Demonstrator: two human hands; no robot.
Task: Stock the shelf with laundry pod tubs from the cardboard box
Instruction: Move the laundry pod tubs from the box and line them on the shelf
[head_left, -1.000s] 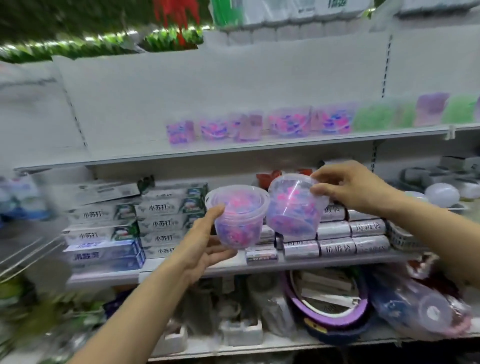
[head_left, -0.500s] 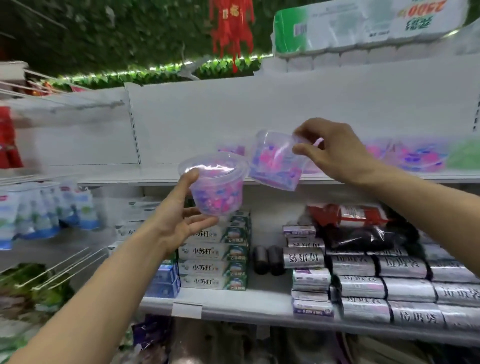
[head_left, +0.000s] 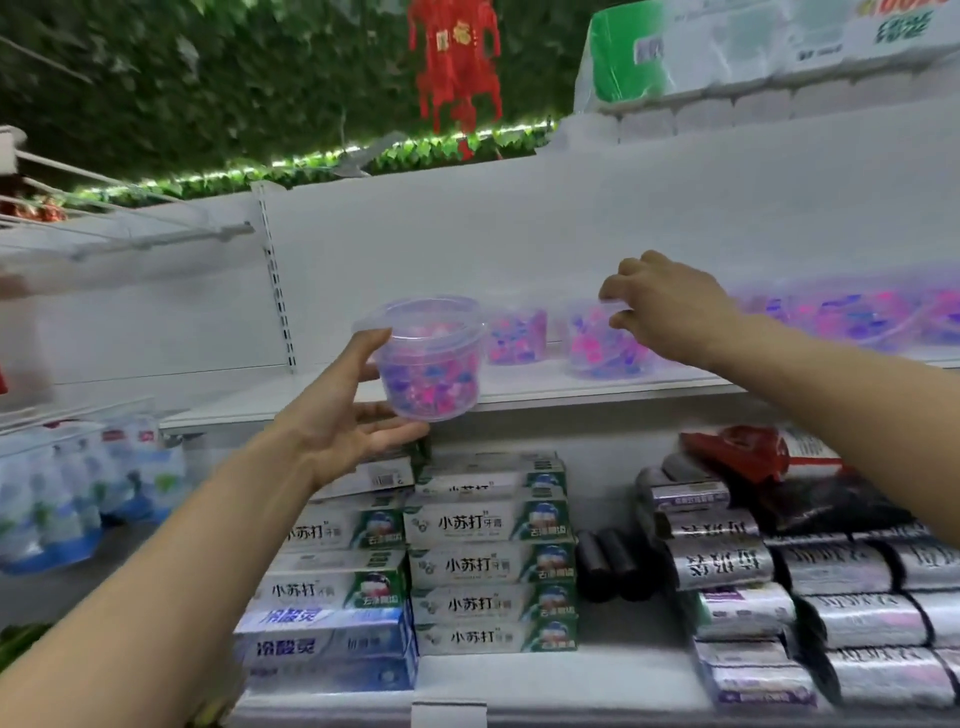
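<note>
Stocking well under way: the right hand (head_left: 670, 306) pinches the rim of a laundry pod tub (head_left: 605, 340) resting on the shelf (head_left: 545, 387) beside shelved tubs (head_left: 852, 317), while the left hand (head_left: 348, 415) cradles another tub (head_left: 426, 358), unplaced, before the shelf edge.

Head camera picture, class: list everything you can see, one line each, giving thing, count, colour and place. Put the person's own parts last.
Held tub: one, clear with pink and purple pods, in front of the shelf edge.
Shelf tub: one, same colours, standing on the shelf under the right hand.
Other tubs: one left of it, a blurred row to the right; count unclear.
Shelf: one, white, mid picture.
Toothpaste boxes: stacked, white and green, shelf below.
Silver rolls: many, lower right.
Black rolls: about two, between boxes and silver rolls.
Red ornament: one, hanging at top.
Left hand: holds the held tub.
Right hand: fingers grip the shelf tub's rim.
</note>
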